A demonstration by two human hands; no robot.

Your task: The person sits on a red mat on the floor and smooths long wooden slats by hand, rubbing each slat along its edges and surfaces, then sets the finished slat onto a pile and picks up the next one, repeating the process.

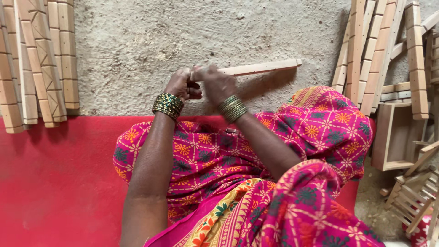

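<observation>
Both hands point(201, 84) grip wood strip point(256, 68)

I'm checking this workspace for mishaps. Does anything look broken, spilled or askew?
Nothing stands out. Both hands, left hand and right hand, grip one end of an intact wooden strip; more strips lean in stacks at both sides.

No packages, labels, signs or screens show anywhere in the frame.
</observation>
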